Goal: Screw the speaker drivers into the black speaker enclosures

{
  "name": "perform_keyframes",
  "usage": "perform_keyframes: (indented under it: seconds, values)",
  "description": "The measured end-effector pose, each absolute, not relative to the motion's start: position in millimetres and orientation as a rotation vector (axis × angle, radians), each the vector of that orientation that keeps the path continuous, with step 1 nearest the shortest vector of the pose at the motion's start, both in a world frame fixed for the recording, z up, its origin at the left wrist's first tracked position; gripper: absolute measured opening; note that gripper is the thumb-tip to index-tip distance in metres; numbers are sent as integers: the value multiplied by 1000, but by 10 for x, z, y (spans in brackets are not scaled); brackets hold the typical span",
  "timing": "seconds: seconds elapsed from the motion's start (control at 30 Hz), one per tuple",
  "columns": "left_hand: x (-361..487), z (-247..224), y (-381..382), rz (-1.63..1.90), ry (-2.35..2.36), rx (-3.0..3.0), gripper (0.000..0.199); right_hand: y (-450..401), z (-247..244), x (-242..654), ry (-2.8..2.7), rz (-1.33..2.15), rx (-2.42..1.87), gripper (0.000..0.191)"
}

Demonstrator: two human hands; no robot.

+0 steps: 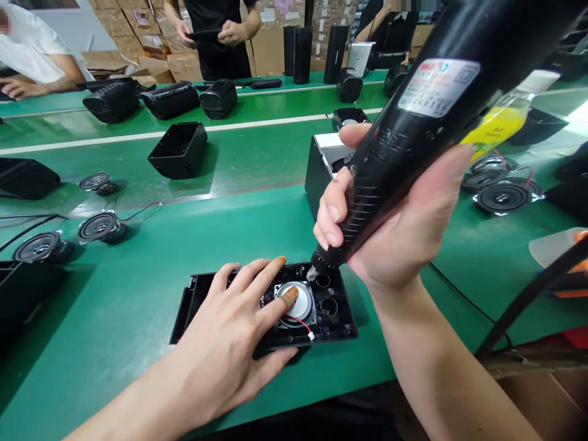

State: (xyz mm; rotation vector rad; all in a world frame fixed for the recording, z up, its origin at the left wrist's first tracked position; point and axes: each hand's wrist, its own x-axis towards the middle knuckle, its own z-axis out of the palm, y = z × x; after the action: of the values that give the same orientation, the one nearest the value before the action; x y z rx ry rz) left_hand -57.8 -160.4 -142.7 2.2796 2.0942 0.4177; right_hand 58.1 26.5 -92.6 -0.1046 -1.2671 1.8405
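A black plastic panel (340, 324) lies on the green bench, with a round speaker (299, 308) seated in it, magnet side up, and a red wire ending in a white plug (311, 335). My left hand (243, 318) rests spread over the panel, one fingertip on the magnet and the thumb along the near edge. In my right hand (399, 226) is a black electric screwdriver (386, 159), fingers wrapped round its grip. Its tip (312, 274) points down at the speaker's upper right corner; whether it touches a screw cannot be made out.
Loose speakers (98, 226) lie at the left and more (503, 197) at the right. An open black box (178, 150) and several housings stand beyond. A yellow-labelled bottle (500, 122) is behind the screwdriver. A thick black cable (533, 294) crosses the right side. People stand across the bench.
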Motion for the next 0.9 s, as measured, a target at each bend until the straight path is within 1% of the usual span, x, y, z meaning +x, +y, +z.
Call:
perform_keyframes:
  seconds: [0.3,0.53,0.9]
  values:
    - [-566,-1415,-1611,400,2101,2259,44,299,-1004,552,-1266,1858,-41,61]
    - [-570,-1412,-1597,410,2118,2246,43,292,-1059,544,-1252,1848,30,50]
    - [-573,-1416,-1599,406,2117,2256,46,206,-1141,541,-1355,1850,159,53]
